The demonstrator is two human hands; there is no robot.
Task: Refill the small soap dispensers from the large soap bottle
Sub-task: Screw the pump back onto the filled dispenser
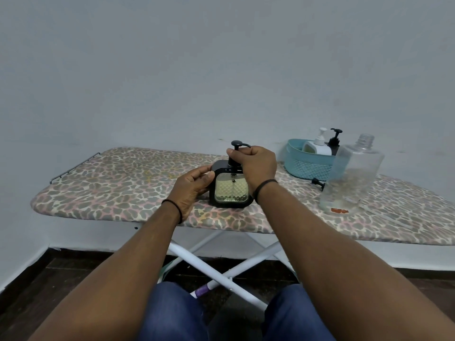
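A soft, matt cloth cover in a leopard-spot print wraps the ironing board, which stands on smooth white-painted metal legs. The square soap dispenser has a matt black plastic frame around a quilted, glossy clear panel. The large bottle is clear, shiny plastic. The basket is turquoise plastic with a woven-look lattice wall.

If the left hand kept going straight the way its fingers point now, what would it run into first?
The left hand points rightward at the black square dispenser, and its fingers already touch that dispenser's left side. So the dispenser body comes first. The right hand, gripping the pump head, lies beyond; depth is uncertain.
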